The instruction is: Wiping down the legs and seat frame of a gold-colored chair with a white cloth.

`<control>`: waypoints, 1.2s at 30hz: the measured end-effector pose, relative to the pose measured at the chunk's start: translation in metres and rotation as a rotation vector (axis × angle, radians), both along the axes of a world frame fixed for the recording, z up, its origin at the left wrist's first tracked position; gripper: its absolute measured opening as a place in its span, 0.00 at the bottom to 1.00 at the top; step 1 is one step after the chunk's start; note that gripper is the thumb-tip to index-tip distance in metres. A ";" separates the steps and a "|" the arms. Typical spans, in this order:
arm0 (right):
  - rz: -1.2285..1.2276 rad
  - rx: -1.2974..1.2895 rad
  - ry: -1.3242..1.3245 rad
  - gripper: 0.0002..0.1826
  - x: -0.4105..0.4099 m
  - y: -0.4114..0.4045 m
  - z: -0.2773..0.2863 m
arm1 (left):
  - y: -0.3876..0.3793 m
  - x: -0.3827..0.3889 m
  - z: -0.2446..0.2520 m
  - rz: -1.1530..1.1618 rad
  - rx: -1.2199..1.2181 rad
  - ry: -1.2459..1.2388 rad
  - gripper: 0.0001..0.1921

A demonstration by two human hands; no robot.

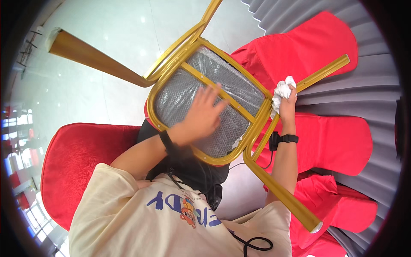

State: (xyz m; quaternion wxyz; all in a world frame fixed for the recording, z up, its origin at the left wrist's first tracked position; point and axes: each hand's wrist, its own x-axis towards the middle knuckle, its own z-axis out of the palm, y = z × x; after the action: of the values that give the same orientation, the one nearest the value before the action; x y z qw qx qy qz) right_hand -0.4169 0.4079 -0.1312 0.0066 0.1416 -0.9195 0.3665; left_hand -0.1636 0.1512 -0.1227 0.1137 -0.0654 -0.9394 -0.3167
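An upturned metal chair with a gold frame (260, 120) lies across my front, legs sticking outward. Clear bubble wrap (179, 93) shows on the underside of its seat, crossed by a gold bar (231, 100). My left hand (205, 112) is blurred over this underside, fingers spread and holding nothing; whether it touches the bar I cannot tell. At the right side of the frame, my right hand (288, 102) grips a crumpled white cloth (282, 90) against a gold tube near a chair leg (324, 72). Another leg (289, 199) points toward the lower right.
A red padded chair back (86, 167) stands at my left. Several red-covered chairs (337, 141) line the right side, before a grey pleated curtain (375, 83). Pale glossy floor (122, 106) spreads at the upper left. A black cord (257, 239) hangs by my shirt.
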 end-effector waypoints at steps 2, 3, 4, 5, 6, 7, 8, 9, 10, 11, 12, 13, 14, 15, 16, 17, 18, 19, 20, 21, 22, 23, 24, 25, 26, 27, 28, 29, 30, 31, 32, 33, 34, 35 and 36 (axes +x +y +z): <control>0.025 -0.008 -0.053 0.33 0.009 -0.007 -0.001 | -0.023 0.001 -0.018 0.287 -0.145 -0.102 0.34; 0.036 0.002 -0.105 0.32 0.013 -0.004 0.002 | -0.027 0.003 -0.021 0.284 -0.144 -0.095 0.34; 0.039 -0.008 -0.120 0.30 0.019 -0.002 0.004 | -0.031 0.004 -0.025 0.298 -0.090 -0.151 0.35; 0.033 -0.005 -0.113 0.30 0.019 0.003 -0.001 | -0.034 0.005 -0.030 0.310 -0.035 -0.208 0.36; 0.061 -0.049 -0.164 0.30 0.024 0.005 -0.006 | -0.035 0.008 -0.030 0.265 -0.049 -0.227 0.35; 0.086 -0.092 -0.214 0.30 0.029 0.010 -0.007 | -0.031 0.010 -0.031 0.253 -0.043 -0.224 0.35; 0.060 -0.174 -0.311 0.29 0.038 0.019 -0.009 | -0.027 0.012 -0.032 0.195 -0.095 -0.250 0.36; 0.054 -0.175 -0.313 0.29 0.055 0.011 -0.001 | -0.027 0.018 -0.033 0.145 -0.155 -0.282 0.36; 0.039 -0.231 -0.436 0.27 0.070 0.006 0.008 | -0.025 0.021 -0.035 0.138 -0.153 -0.282 0.36; 0.022 -0.288 -0.559 0.25 0.083 0.003 0.011 | -0.024 0.023 -0.037 0.147 -0.183 -0.271 0.36; 0.027 -0.270 -0.545 0.26 0.093 0.007 0.012 | -0.020 0.022 -0.038 0.151 -0.207 -0.255 0.37; 0.101 -0.188 -0.500 0.26 0.100 0.011 0.019 | -0.018 0.022 -0.039 0.138 -0.200 -0.252 0.37; 0.177 -0.010 -0.362 0.27 0.104 0.015 0.021 | -0.017 0.021 -0.041 0.139 -0.221 -0.220 0.36; 0.246 0.167 -0.226 0.29 0.109 0.016 0.025 | -0.018 0.022 -0.041 0.134 -0.244 -0.189 0.36; 0.228 0.172 -0.226 0.29 0.110 0.016 0.031 | -0.017 0.021 -0.041 0.116 -0.239 -0.185 0.36; 0.274 0.207 -0.164 0.28 0.107 0.016 0.037 | -0.017 0.021 -0.040 0.116 -0.249 -0.170 0.35; 0.313 0.243 -0.100 0.28 0.106 0.013 0.046 | -0.017 0.020 -0.037 0.111 -0.259 -0.149 0.35; 0.289 0.250 -0.098 0.28 0.104 0.011 0.051 | -0.017 0.019 -0.035 0.088 -0.254 -0.141 0.35; 0.250 0.282 -0.085 0.27 0.102 0.008 0.055 | -0.017 0.020 -0.033 0.093 -0.259 -0.162 0.35; 0.210 0.318 -0.066 0.26 0.099 0.009 0.060 | -0.016 0.018 -0.030 0.100 -0.261 -0.178 0.35; 0.185 0.334 -0.027 0.27 0.095 0.007 0.060 | -0.014 0.016 -0.027 0.113 -0.263 -0.180 0.34; 0.194 0.326 -0.017 0.26 0.092 0.007 0.062 | -0.013 0.012 -0.025 0.091 -0.255 -0.157 0.34; 0.209 0.287 -0.083 0.26 0.087 0.005 0.066 | -0.015 0.013 -0.021 0.098 -0.252 -0.193 0.33; 0.229 0.242 -0.156 0.26 0.083 0.000 0.069 | -0.017 0.014 -0.019 0.108 -0.252 -0.237 0.33; 0.214 0.243 -0.157 0.26 0.078 -0.003 0.075 | -0.015 0.012 -0.017 0.109 -0.276 -0.228 0.33; 0.264 0.215 -0.193 0.28 0.075 -0.012 0.082 | -0.018 0.009 -0.014 0.104 -0.279 -0.235 0.33; 0.310 0.189 -0.232 0.29 0.076 -0.018 0.089 | -0.016 0.004 -0.009 0.065 -0.185 -0.249 0.34; 0.306 0.187 -0.244 0.29 0.079 -0.024 0.095 | -0.014 -0.002 -0.004 0.027 -0.091 -0.264 0.35; 0.397 0.048 -0.312 0.30 0.084 -0.034 0.101 | -0.010 -0.008 0.007 0.031 -0.091 -0.279 0.35; 0.482 -0.092 -0.377 0.32 0.089 -0.041 0.109 | -0.001 -0.018 0.024 -0.023 0.413 -0.266 0.35; 0.605 -0.072 -0.398 0.35 0.095 -0.051 0.116 | 0.002 -0.025 0.033 -0.061 0.908 -0.237 0.34; 0.639 -0.225 -0.517 0.36 0.102 -0.055 0.112 | 0.006 -0.034 0.035 -0.053 0.903 -0.240 0.34; 0.683 -0.113 -0.435 0.35 0.102 -0.054 0.112 | 0.009 -0.043 0.035 -0.115 0.859 -0.178 0.34; 0.725 -0.003 -0.351 0.33 0.100 -0.052 0.114 | 0.009 -0.052 0.033 -0.176 0.813 -0.116 0.35; 0.733 -0.010 -0.349 0.33 0.099 -0.044 0.111 | 0.010 -0.060 0.016 -0.203 0.739 -0.116 0.32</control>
State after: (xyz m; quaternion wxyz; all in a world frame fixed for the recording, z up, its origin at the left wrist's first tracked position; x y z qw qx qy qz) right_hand -0.3178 0.3634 -0.0206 -0.2799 0.3957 -0.7936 0.3677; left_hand -0.2239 0.1616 -0.1062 0.0442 -0.0944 -0.7556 -0.6467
